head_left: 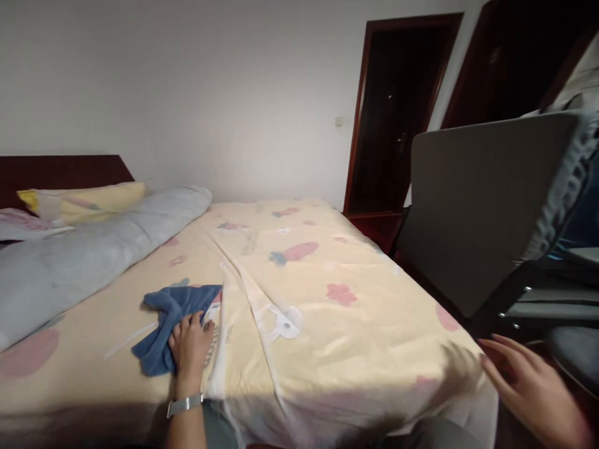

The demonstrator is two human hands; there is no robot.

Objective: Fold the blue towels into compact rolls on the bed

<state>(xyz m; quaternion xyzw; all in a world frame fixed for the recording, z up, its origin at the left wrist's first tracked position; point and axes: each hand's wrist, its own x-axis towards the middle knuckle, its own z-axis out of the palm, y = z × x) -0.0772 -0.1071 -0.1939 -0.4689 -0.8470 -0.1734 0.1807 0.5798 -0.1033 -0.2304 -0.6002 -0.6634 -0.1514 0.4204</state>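
Item, one blue cloth [161, 305]: small, rumpled, lying on the near left part of a pale yellow printed sheet [369, 337], its edges uneven and partly folded over. Item, one left hand [191, 343]: laid on the cloth's right side, fingers moderately spread and bent; whether a fold is pinched beneath them cannot be told. Item, one right hand [538, 386]: off the sheet's right edge, fingers loosely curled with a gap to the thumb, nothing visible in its grasp. Handling notes, by judgement: soft fabric, likely to bunch under a push; best kept low, pressed lightly with flat fingers, and eased outward from the middle, one edge at a time. A second hand at the opposite edge would steady it; a hard drag may pull the sheet's long crease [253, 305] along. Condition and legibility: right hand blurred, its forearm cut off by the frame; left palm hidden from view; cloth partly covered by the fingers, its underside and full outline unseen. Lettering beside the left hand [unreadable in part]; pale strip [131, 340] left of the cloth, nature uncertain; doorway [397, 125] interior too dark for detail.
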